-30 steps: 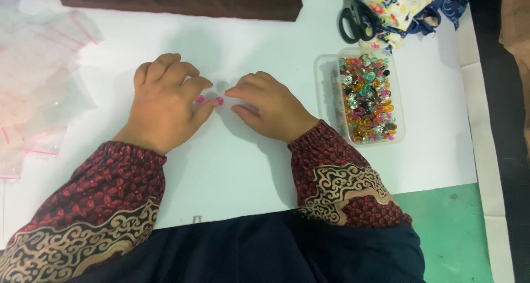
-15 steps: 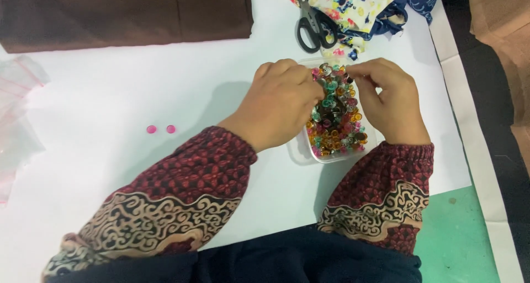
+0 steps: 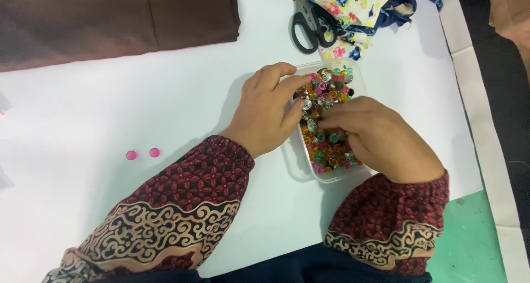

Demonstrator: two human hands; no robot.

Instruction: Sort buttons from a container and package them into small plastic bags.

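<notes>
My left hand (image 3: 265, 115) and right hand (image 3: 381, 139) had moved from the table (image 3: 83, 112) into the tray (image 3: 292, 167) of beads (image 3: 326, 103), fingers curled and picking there, while two pink beads (image 3: 142, 154) lay left behind, well apart.

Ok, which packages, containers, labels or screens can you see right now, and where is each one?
Clear plastic rectangular tub: right of centre on the white table, full of small multicoloured buttons; left hand and right hand both reach into it.
Labels, signs, screens: none in view.
</notes>
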